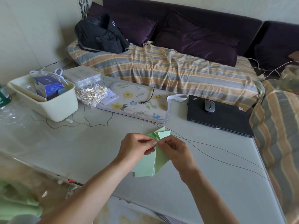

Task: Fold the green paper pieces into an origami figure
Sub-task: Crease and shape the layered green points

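A folded bundle of pale green paper pieces is held up over the grey table, near its front middle. Pointed folded flaps fan out above my fingers, and longer flat panels hang below them. My left hand pinches the bundle from the left at its narrow middle. My right hand pinches the same spot from the right, fingertips nearly touching the left ones. The part of the paper between the fingers is hidden.
A cream bin with a blue box, a bag of cotton swabs, a floral mat and a closed black laptop with a mouse lie across the back. Thin black cables run over the table on the right. A striped sofa stands behind.
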Motion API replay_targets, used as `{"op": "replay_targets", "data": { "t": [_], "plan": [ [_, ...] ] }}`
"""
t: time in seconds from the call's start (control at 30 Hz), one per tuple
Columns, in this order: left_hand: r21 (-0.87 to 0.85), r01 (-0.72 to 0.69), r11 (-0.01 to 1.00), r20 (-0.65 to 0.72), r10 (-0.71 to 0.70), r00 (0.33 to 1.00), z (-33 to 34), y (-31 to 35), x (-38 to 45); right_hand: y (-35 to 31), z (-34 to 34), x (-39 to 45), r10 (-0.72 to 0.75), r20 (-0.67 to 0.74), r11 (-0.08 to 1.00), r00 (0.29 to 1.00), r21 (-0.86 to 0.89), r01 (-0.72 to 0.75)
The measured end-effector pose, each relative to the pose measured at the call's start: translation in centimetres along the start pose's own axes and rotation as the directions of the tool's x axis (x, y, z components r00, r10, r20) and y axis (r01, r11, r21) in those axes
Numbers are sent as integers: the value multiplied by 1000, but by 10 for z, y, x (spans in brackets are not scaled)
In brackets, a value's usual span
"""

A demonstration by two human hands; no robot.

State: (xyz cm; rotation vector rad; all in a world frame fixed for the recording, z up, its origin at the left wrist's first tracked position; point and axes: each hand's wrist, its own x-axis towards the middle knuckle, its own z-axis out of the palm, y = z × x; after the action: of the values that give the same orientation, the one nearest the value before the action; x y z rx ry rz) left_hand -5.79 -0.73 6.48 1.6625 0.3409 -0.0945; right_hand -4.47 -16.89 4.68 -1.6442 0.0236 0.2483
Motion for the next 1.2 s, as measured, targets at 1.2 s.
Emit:
{"op": "replay_targets", "data": {
  "t": [1.2],
  "plan": [
    [169, 20, 985, 105, -38, 994, 3, 3, -6, -3, -2, -1, 27, -1, 999, 1000, 41, -27]
  ]
}}
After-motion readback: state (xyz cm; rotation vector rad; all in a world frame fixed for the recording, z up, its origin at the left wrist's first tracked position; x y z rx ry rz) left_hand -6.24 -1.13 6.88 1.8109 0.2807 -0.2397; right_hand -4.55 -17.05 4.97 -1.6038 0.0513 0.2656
